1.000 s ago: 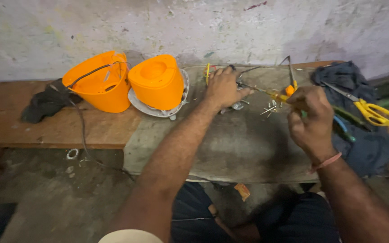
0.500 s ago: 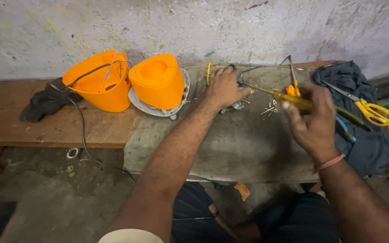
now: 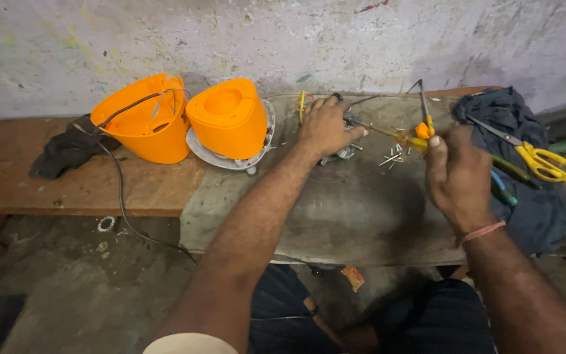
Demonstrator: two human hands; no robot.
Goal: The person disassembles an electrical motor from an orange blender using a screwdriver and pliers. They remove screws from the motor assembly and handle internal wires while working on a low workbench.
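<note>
My left hand (image 3: 325, 126) rests on a small metal part (image 3: 344, 153) on the grey cloth-covered bench (image 3: 335, 216), fingers curled over it. My right hand (image 3: 456, 174) grips a screwdriver with a yellow-green handle (image 3: 414, 141), its shaft pointing left toward the part under my left hand. Loose screws (image 3: 391, 158) lie between the two hands. An orange-handled tool (image 3: 424, 124) stands just behind the screwdriver.
Two orange plastic housings (image 3: 149, 121) (image 3: 227, 118) sit at the back left, one on a grey base, with a black cable (image 3: 120, 196) hanging down. A dark rag (image 3: 67, 151) lies left. Yellow scissors (image 3: 545, 160) rest on dark cloth (image 3: 532, 196) at right.
My right hand has shifted slightly down and right with the screwdriver, its tip staying near the part. My left hand has stayed on the part.
</note>
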